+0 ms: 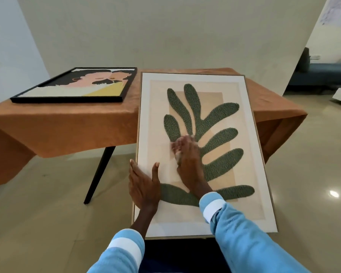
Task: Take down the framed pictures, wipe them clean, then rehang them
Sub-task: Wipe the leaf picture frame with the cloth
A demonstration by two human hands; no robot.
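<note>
A large wood-framed picture (pixel 244 134) of a green leaf leans from the table's edge down toward me. My left hand (pixel 144 184) holds its left edge, thumb on the glass and fingers along the frame's side. My right hand (pixel 187 160) presses a small pale cloth (pixel 178 146) flat on the glass near the leaf's stem; the hand is blurred. A second picture (pixel 75 85) in a black frame, showing two faces, lies flat on the table's left part.
The table (pixel 67 123) wears an orange cloth and stands on dark slanted legs against a pale wall. A glossy tiled floor spreads around it. At the far right a doorway shows a blue sofa (pixel 323 75).
</note>
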